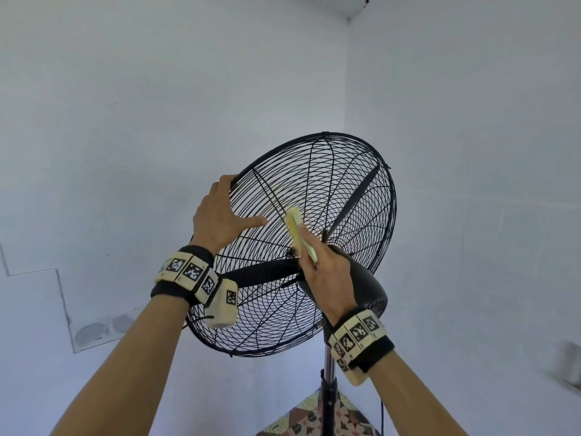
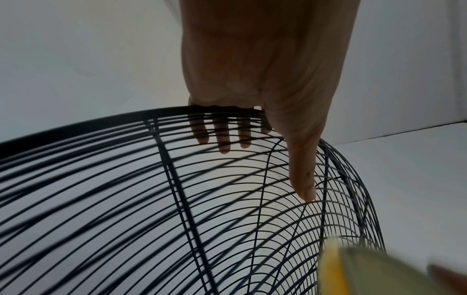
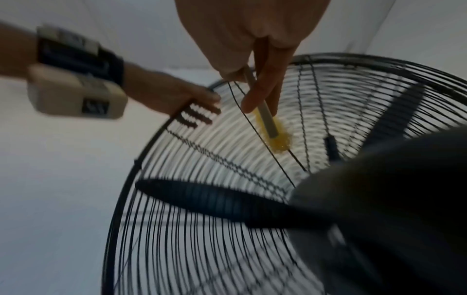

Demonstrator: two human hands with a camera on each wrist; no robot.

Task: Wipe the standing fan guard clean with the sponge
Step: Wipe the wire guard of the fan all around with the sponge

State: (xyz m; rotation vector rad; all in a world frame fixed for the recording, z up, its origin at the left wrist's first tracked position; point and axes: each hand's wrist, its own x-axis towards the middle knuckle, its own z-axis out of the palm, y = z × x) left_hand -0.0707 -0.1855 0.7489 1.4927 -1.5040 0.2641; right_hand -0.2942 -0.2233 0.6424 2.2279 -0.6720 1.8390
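Note:
I see the black wire fan guard (image 1: 345, 184) from behind, tilted upward on its stand. My left hand (image 1: 226, 209) grips the guard's upper-left rim (image 2: 101, 121). Its fingers (image 2: 223, 139) curl over to the front side and the thumb lies along the rear wires. My right hand (image 1: 309, 250) holds a yellow sponge (image 1: 295, 225) with a green scouring face, pressed edge-on against the rear wires just above the motor. In the right wrist view the sponge (image 3: 275, 135) is pinched between thumb and fingers (image 3: 252, 99). The sponge (image 2: 353, 275) shows blurred at the lower right of the left wrist view.
The dark motor housing (image 1: 367, 284) bulges out behind the guard under my right hand. Black blades (image 1: 261, 275) sit inside the guard. A chrome and black pole (image 1: 328, 388) runs down, with a cable (image 1: 382, 413) and a patterned cloth (image 1: 314, 416) below. Pale walls meet in a corner behind.

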